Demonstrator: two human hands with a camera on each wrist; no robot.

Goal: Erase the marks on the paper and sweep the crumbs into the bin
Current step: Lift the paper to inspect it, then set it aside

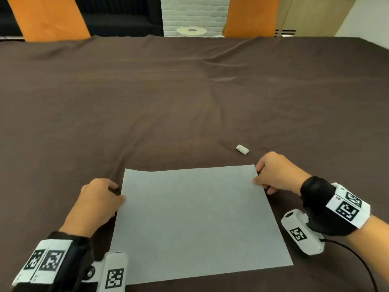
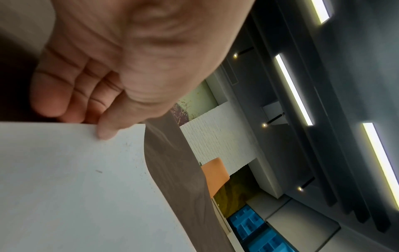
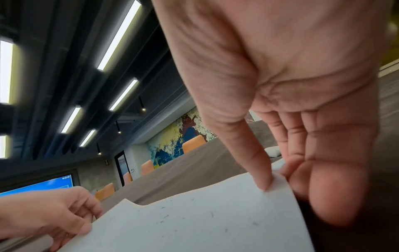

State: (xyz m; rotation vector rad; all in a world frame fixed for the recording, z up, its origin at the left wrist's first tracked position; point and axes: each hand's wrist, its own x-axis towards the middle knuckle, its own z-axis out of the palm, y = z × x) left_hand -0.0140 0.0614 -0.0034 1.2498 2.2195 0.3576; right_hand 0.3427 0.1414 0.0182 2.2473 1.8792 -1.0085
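Underneath, hands (image 1: 99, 199) hide fingers beneath paper (image 1: 197, 222).

Paper (image 1: 197, 222) flat on the bench (image 1: 168, 102), near its front edge. Left hand (image 1: 99, 201) at the paper's left edge, right hand (image 1: 275, 173) at its far right corner. Eraser (image 1: 242, 149) on the bench just behind that corner.

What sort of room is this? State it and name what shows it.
Probably an office meeting room. A long table under a brown cloth has orange chairs along it, a lit blue screen hangs on one wall, and strip lights run along a dark ceiling. Both hands hold paper on the table.
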